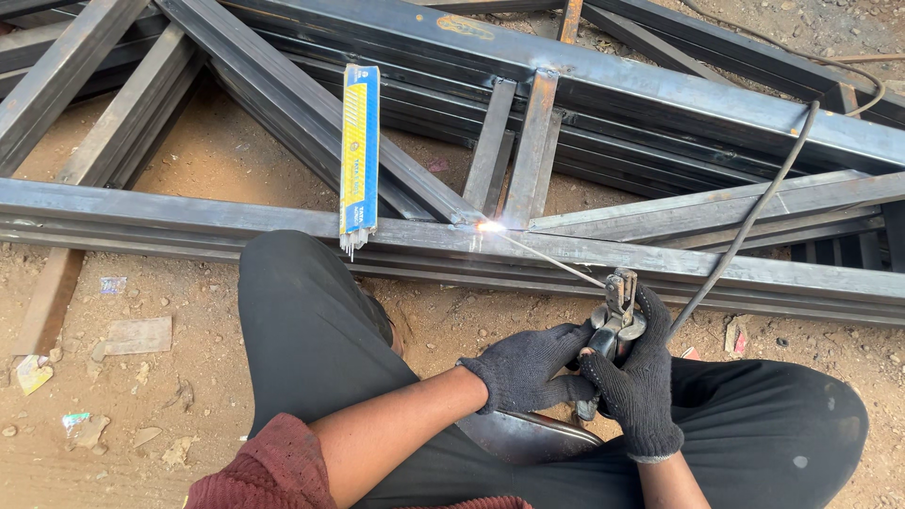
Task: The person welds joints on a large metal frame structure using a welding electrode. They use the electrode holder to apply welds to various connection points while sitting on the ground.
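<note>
Both my hands wear black knit gloves and grip a metal electrode holder [617,316] in front of my knees. My left hand [530,368] wraps the holder from the left; my right hand [639,382] closes around its handle from the right. A thin welding rod [551,259] runs up-left from the holder to a bright spark [488,226] on a joint of the dark steel frame [283,221]. A black cable [754,212] leads away from the holder to the upper right.
A yellow and blue pack of welding rods [359,155] lies across the frame bars, left of the spark. My legs in black trousers [311,339] are folded on the sandy ground [123,396], which holds scraps and stones. A dark metal plate [518,435] rests near my lap.
</note>
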